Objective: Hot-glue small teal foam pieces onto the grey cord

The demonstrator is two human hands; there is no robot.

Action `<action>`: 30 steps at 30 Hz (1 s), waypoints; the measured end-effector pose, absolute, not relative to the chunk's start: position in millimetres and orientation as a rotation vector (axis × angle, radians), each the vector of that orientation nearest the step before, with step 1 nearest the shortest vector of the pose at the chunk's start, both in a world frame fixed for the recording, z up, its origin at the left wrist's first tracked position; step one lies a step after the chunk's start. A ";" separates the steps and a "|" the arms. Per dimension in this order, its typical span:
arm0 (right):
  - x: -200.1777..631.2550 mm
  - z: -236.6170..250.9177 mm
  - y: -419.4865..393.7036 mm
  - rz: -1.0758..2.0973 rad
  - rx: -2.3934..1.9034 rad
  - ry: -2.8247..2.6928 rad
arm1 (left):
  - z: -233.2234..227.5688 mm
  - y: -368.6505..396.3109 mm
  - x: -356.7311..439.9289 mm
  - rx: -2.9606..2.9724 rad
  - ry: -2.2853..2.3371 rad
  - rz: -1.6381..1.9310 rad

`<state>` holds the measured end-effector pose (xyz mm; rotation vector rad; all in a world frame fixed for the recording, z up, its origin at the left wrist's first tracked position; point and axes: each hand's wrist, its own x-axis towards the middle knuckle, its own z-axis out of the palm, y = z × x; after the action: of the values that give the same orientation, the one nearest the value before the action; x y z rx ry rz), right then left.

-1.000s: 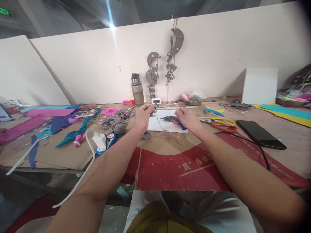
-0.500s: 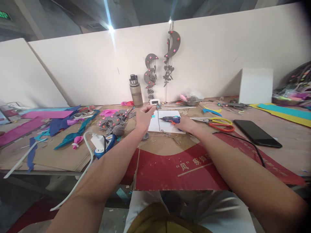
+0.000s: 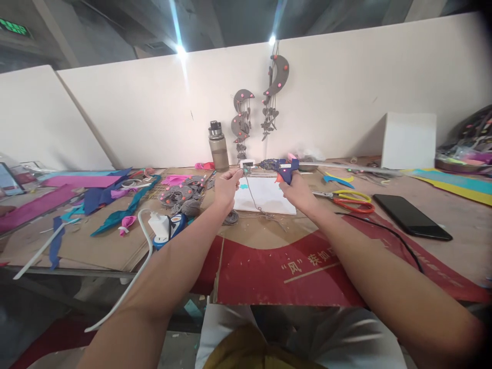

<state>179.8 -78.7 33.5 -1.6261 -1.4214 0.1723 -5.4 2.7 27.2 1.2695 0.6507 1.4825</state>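
My left hand pinches a small grey felt piece from which a thin grey string trails down onto a white sheet. My right hand grips a blue glue gun with an orange trigger, raised above the sheet, its nozzle pointing left at the felt piece. A small teal shape lies on the sheet near my left hand.
Red-printed cardboard covers the near table. Orange-and-yellow scissors and a black phone lie right. A power strip, grey yarn and felt pieces, and coloured scraps lie left. A bottle and moon hangings stand behind.
My right hand closed on the glue gun lying on the white sheet and lifted it, bringing its nozzle toward the felt piece. My left hand stayed nearly still.
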 end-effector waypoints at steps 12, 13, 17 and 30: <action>157.9 32.7 -91.2 0.289 -1.272 -1.609 | 28.0 5.0 -8.8 1.136 0.689 1.421; 158.0 33.3 -91.8 0.272 -1.281 -1.614 | 28.3 4.5 -8.6 1.137 0.689 1.421; 158.7 34.0 -92.4 0.239 -1.316 -1.631 | 28.1 3.6 -7.5 1.141 0.669 1.418; 156.3 31.6 -90.3 0.109 -1.375 -1.647 | 25.7 3.7 -2.9 1.180 0.672 1.422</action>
<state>156.3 -90.3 31.6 -1.3751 -1.6471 0.1086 -2.9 3.7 25.7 1.1804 0.6719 1.4216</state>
